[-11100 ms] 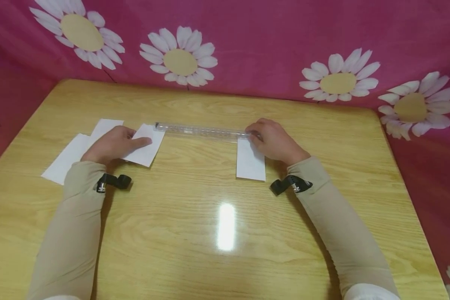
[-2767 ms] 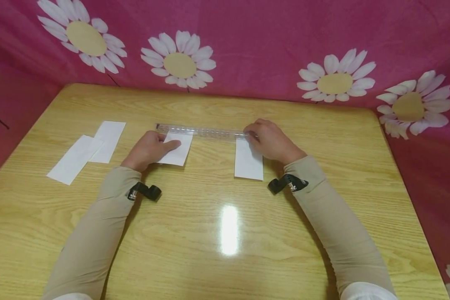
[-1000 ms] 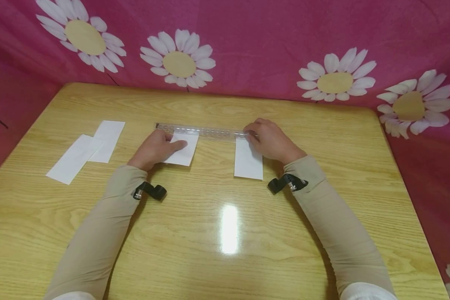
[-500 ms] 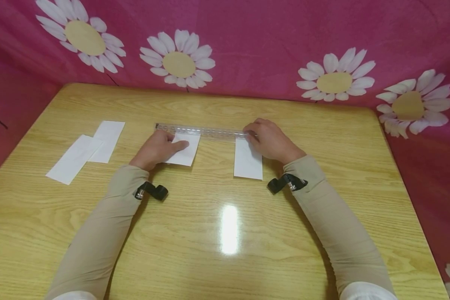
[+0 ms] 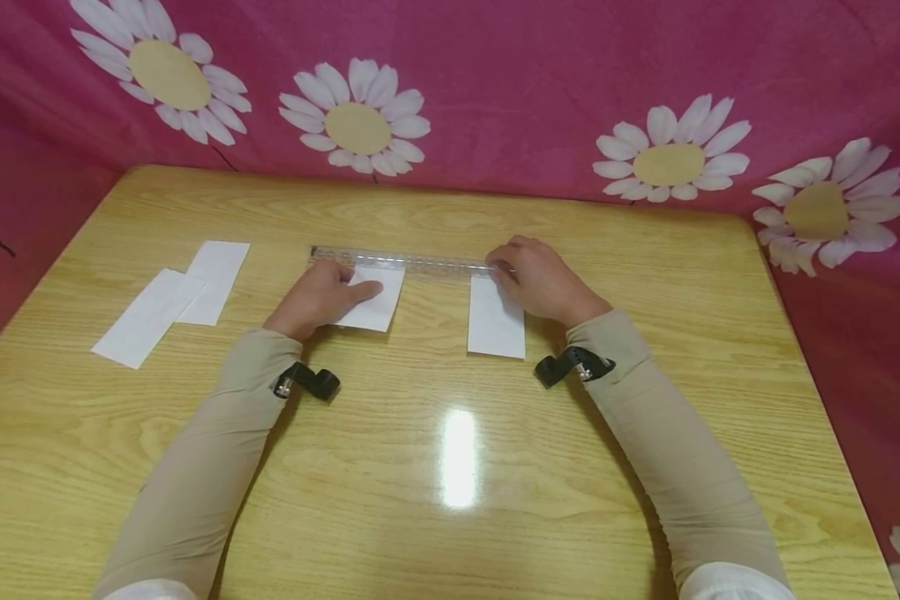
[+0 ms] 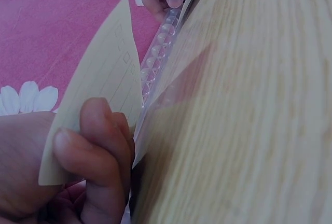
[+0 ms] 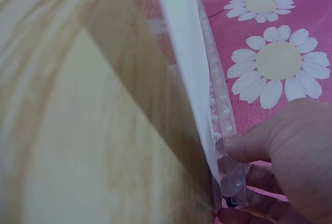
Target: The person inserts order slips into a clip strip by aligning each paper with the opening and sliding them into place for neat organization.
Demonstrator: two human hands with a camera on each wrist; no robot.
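Observation:
A long clear plastic strip (image 5: 420,263) with a row of round, bubble-like shapes lies across the table; its exact kind is unclear. My left hand (image 5: 321,296) pinches a small white sheet (image 5: 378,300) between thumb and fingers, its far edge at the strip's left half. In the left wrist view the underside of this sheet (image 6: 111,60) shows printed lines and small boxes. My right hand (image 5: 536,279) grips the strip's right end, thumb on top in the right wrist view. Another white sheet (image 5: 497,321) meets the strip beside that hand; the right fingers partly cover its corner.
Two more white sheets, one (image 5: 146,321) partly overlapping the other (image 5: 217,279), lie on the left of the wooden table (image 5: 390,467). A pink cloth (image 5: 510,100) with daisies hangs behind the table's far edge.
Over the earlier frames my left hand and its sheet have slid right along the strip, only slightly in the last second. My right hand stays at the strip's right end.

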